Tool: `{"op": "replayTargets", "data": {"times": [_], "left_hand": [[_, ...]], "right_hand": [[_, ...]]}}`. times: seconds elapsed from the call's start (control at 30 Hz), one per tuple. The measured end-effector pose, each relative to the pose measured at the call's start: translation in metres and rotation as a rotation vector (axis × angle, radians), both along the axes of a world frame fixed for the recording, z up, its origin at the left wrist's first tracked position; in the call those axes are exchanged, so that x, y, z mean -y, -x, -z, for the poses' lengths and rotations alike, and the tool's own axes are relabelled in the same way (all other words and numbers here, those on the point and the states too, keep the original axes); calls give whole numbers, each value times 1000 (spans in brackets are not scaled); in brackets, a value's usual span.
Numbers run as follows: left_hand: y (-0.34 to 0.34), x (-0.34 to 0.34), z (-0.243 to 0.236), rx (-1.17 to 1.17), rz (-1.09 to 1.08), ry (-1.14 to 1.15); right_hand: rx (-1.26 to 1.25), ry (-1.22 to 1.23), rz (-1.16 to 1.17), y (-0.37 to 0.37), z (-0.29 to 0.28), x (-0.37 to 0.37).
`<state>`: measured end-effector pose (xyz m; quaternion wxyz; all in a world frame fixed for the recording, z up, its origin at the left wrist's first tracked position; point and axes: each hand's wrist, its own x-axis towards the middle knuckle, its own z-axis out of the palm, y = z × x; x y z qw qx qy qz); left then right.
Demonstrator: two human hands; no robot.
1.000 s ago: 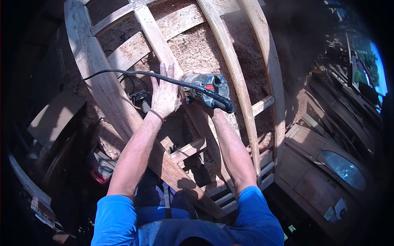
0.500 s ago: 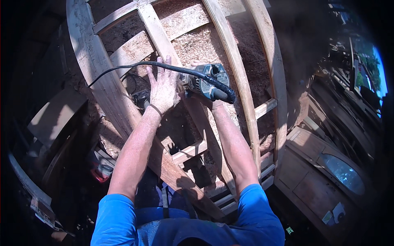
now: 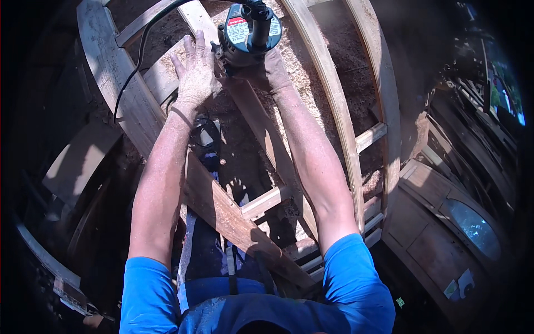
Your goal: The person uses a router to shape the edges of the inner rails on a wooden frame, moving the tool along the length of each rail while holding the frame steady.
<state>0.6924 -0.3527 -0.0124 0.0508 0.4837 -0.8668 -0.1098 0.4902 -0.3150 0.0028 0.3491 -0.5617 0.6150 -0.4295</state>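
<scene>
A teal-and-black corded trim router (image 3: 236, 42) stands at the top centre, on a narrow bar of a large curved wooden frame (image 3: 261, 119). My right hand (image 3: 273, 71) is wrapped around the router's near right side; the tool hides most of its fingers. On the tool's left, my left hand (image 3: 194, 78) lies with fingers spread over the frame bar, close to the router's base. Whether its thumb touches the tool I cannot tell. Dust coats both hands and forearms. The black cord (image 3: 135, 69) loops from the router's top toward the left rail.
Wood shavings (image 3: 311, 94) lie between the frame's bars. My foot (image 3: 207, 139) shows through a gap below my left hand. At the lower right leans a wooden door panel (image 3: 425, 222) with an oval pane. Stacked boards (image 3: 464, 145) stand at the right, and a curved board (image 3: 78, 164) at the left.
Both hands and the router have moved farther away along the bar and slightly left. More of the router's top now faces me. The cord has swung upward, and my foot has come into sight.
</scene>
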Motion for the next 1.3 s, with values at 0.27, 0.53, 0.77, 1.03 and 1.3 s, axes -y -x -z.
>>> {"op": "replayTargets", "data": {"times": [0.27, 0.53, 0.77, 1.03, 1.3], "left_hand": [[10, -61, -2, -70, 39, -91], [37, -157, -15, -171, 86, -162], [42, -216, -10, -160, 139, -193], [41, -209, -22, -121, 66, -284], [35, -179, -13, -121, 56, -187]], "right_hand": [[15, 10, 1, 6, -8, -59], [118, -54, 102, 23, -15, -173], [191, -116, 172, 24, -29, -235], [-91, -63, -27, 24, -33, -224], [-156, 61, -42, 17, -26, -190]]}}
